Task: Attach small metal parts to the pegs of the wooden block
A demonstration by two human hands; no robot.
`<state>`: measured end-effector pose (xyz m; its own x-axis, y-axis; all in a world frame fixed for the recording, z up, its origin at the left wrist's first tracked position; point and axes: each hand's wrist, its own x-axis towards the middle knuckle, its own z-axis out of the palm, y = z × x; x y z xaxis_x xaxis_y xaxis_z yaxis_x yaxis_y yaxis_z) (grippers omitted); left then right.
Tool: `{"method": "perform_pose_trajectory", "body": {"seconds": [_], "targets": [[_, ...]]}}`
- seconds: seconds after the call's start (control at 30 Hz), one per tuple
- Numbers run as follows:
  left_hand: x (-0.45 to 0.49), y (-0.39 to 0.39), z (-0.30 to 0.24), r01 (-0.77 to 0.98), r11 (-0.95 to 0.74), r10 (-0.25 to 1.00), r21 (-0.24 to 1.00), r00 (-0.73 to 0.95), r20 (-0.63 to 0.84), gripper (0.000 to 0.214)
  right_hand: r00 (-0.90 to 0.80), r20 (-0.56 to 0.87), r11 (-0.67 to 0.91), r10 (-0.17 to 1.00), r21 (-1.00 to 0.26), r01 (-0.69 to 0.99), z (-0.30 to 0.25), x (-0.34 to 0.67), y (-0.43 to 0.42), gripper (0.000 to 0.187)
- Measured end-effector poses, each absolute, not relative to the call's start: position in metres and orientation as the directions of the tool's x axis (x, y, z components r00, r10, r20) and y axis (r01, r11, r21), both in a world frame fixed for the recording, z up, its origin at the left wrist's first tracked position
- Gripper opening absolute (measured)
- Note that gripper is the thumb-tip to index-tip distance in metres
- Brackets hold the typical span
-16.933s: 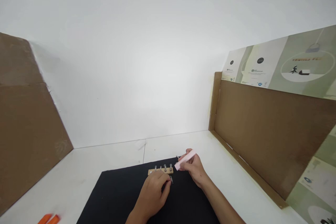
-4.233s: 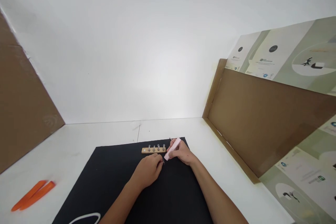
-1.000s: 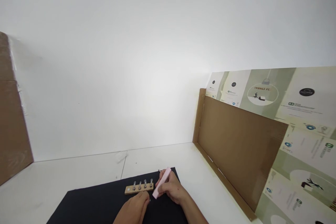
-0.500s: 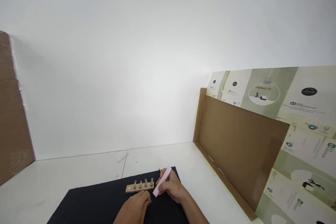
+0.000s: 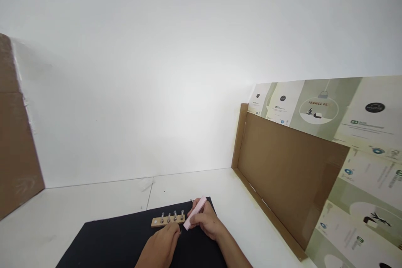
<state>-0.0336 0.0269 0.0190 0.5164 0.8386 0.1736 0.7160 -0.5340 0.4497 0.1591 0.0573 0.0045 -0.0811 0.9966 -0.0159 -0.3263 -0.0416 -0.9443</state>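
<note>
My right hand (image 5: 207,221) is closed around a pale pink rectangular bar (image 5: 195,212), which slants up to the right. A small metallic tip (image 5: 191,200) shows beyond its fingers; its kind is unclear. Just left of the bar, my left hand (image 5: 161,243) is closed, fingers pressed together. A tiny shiny bit (image 5: 180,231) shows at its fingertips, too small to name. Right above this hand lies a light wooden strip (image 5: 155,222) with several upright metal hooks or pegs (image 5: 175,215) and a pale round spot at its left end. It rests on a black mat (image 5: 116,238).
The mat lies on a white table (image 5: 103,201) against a white wall (image 5: 135,83). A cardboard panel (image 5: 289,171) with printed flaps stands on the right. Another brown cardboard piece (image 5: 19,146) stands at the left edge.
The view has shifted very slightly. Both hands stay in nearly the same place, and the pink bar is still in my right hand.
</note>
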Motion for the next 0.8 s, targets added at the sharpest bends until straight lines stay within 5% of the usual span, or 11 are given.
{"method": "perform_pose_trajectory", "body": {"seconds": [0.8], "targets": [[-0.0339, 0.0247, 0.0201, 0.718, -0.56, 0.821, 0.413, 0.546, 0.165, 0.031, -0.079, -0.002, -0.026, 0.997, -0.952, -0.306, 0.0032, 0.1595, 0.0577, 0.041]]}}
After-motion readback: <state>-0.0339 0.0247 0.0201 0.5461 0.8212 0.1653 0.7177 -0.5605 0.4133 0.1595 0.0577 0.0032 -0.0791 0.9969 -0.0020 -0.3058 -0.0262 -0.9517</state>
